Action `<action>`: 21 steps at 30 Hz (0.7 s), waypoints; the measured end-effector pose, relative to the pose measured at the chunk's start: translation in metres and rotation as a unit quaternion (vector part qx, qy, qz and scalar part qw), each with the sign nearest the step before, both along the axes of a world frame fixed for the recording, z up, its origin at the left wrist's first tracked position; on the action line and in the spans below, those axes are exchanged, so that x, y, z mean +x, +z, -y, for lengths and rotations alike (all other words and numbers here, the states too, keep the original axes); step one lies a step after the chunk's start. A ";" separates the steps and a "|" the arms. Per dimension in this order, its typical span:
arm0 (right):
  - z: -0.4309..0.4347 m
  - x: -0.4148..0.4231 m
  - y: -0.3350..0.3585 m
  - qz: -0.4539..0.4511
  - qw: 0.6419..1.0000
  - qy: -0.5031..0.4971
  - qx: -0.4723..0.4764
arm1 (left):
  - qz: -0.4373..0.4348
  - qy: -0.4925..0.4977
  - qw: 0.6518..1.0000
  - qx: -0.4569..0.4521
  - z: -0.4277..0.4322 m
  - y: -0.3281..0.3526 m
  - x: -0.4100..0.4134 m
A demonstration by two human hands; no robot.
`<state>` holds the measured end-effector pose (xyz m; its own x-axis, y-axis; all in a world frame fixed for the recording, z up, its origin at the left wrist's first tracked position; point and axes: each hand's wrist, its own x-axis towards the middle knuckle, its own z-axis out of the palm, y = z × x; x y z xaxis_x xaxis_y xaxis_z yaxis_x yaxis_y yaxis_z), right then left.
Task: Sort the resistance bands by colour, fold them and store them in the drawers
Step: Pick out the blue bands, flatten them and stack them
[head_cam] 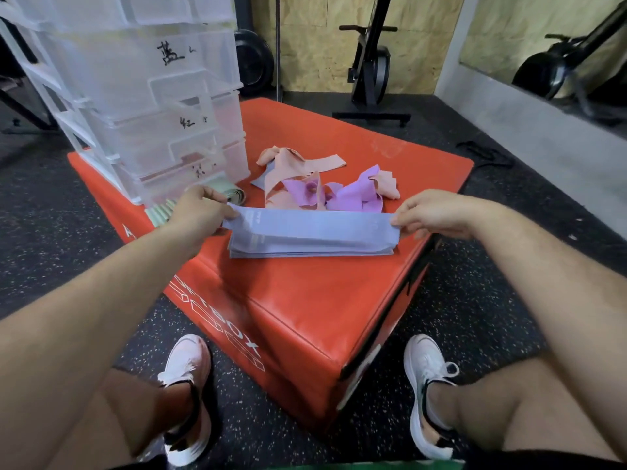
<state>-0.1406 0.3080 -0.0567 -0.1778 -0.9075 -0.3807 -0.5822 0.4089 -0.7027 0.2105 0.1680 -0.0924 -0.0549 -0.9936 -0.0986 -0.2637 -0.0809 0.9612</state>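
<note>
A blue resistance band [315, 222] is stretched flat between my hands, just above a neat stack of blue bands [312, 245] lying on the red box [305, 300]. My left hand [200, 208] pinches the band's left end, and my right hand [434, 212] pinches its right end. Behind them lies a loose heap of pink bands [295, 164] and purple bands [353, 198]. Folded green bands [163, 212] sit beside the clear plastic drawer unit [142, 96] at the box's back left; its drawers carry handwritten labels.
The red box stands on dark speckled rubber flooring [475, 300], with my white shoes on either side of its near corner. Exercise machines [369, 69] and a weight plate [254, 62] stand by the back wall. A grey ledge runs along the right.
</note>
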 end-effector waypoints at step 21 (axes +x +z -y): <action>0.007 0.013 -0.058 -0.272 0.951 0.020 -0.147 | 0.353 -0.067 0.923 -0.142 -0.015 -0.031 -0.002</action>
